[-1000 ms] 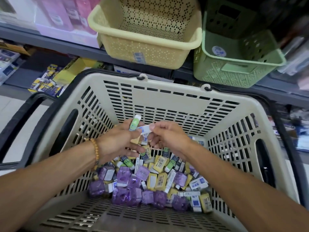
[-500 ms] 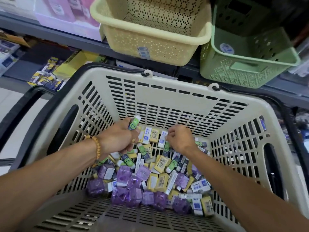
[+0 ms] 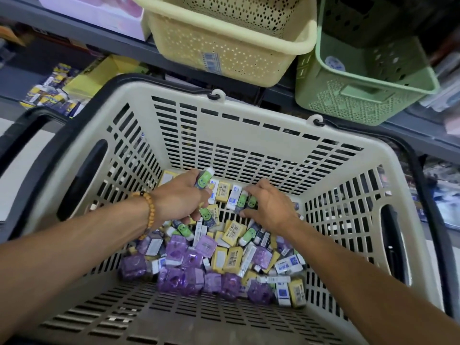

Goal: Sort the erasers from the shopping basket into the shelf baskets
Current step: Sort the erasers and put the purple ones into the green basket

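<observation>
With the left hand [image 3: 179,197] already gripping several green-sleeved erasers [image 3: 204,179] and the right hand [image 3: 267,207] pinching two more [image 3: 246,201] from the pile in the shopping basket [image 3: 251,135], an overfull grip could spill some back.

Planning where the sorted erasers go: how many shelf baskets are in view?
2. A yellow shelf basket sits top centre, and a green shelf basket to its right, both above the shopping basket. Others may lie outside the frame.

Yellow basket [image 3: 224,58] top cut off by edge; eraser labels [image 3: 231,235] too blurry to read.
</observation>
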`<state>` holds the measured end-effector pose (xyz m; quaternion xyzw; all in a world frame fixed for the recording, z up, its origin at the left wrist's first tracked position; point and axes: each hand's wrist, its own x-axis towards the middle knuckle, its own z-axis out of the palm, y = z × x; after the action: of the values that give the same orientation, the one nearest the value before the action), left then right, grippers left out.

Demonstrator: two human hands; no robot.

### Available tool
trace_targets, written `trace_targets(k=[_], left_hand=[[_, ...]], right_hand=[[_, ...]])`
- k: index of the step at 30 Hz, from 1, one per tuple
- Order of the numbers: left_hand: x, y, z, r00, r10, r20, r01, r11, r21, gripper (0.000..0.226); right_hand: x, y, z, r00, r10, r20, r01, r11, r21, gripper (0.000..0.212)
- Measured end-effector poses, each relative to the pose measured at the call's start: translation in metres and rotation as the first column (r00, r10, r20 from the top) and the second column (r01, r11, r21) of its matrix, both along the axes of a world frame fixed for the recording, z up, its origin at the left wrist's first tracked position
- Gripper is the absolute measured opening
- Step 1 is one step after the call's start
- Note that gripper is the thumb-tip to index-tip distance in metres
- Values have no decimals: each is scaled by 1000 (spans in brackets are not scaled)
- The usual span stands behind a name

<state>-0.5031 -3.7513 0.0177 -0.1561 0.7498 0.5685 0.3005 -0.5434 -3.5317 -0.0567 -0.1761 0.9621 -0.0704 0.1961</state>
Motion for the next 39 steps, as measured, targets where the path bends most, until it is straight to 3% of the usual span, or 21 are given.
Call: trace_targets(k=[4,7,9,10,12,14,18,23,26,33,39], left_hand=[[1,-1,-1,1000,-12,5,12,1000,-11,13],[1,-2,-1,999,-33,23,34,999,-42,14],[0,-2,1,999,-43,32,45,998,-48,14],[0,-3,2,998,-51,37,53,997,-50,13],[1,-2,3,996,-70,48,72,996,-57,14],[1,-3,5,994,-94,58,98,992,-74,15],[7,-15,9,991,-76,108,89,989,-120,14],[12,-27,14,971,-52,233,92,982,-167,17],[20,-34,18,969,32,245,14,983,-183,11],[48,-56,39,912,370,178,-335,921,-199,10],[44,-47,42,900,412,143,-381,903,-199,19]], right_hand=[[2,-3,-3,998,40,-41,-43,996,-72,56],[5,-2,3,997,-70,-25,66,989,-134,52],[4,-9,15,988,-149,-51,130,955,-265,37],[4,-16,24,980,-199,18,190,897,-399,27],[4,-36,43,910,-208,358,396,689,-607,21],[5,-54,52,818,-128,561,512,606,-609,19],[4,-74,46,717,-121,687,660,435,-612,10],[1,-96,35,637,-2,771,700,419,-578,18],[-9,-107,27,592,-31,806,771,313,-554,10],[-16,-155,-3,694,-201,691,687,472,-553,15],[-21,-149,1,735,-136,664,606,572,-553,15]])
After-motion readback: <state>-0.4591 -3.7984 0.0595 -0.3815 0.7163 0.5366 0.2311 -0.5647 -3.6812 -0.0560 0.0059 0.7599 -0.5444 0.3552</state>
